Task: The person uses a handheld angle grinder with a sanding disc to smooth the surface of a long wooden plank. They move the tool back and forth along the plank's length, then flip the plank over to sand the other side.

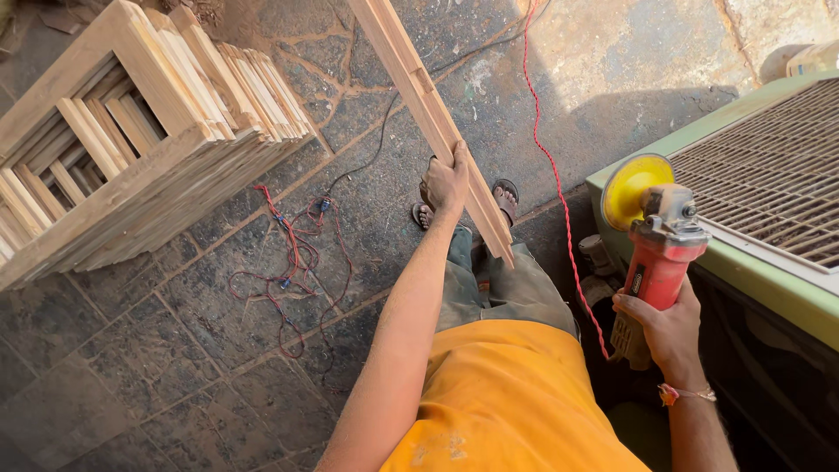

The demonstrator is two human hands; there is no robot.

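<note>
My left hand (446, 183) grips a long pale wooden frame piece (419, 83) that slants from the top of the view down to my thighs. My right hand (664, 328) holds a red angle grinder (660, 258) by its body, with its yellow sanding disc (631, 185) pointing up, beside a green machine table. A red twisted cable (559, 192) runs from the grinder up across the stone floor. My sandalled feet show below the wood.
A stack of wooden frames (131, 131) stands at the upper left. A green machine table with a metal grille (769, 175) fills the right side. Tangled red and black wires (293, 253) lie on the slate floor.
</note>
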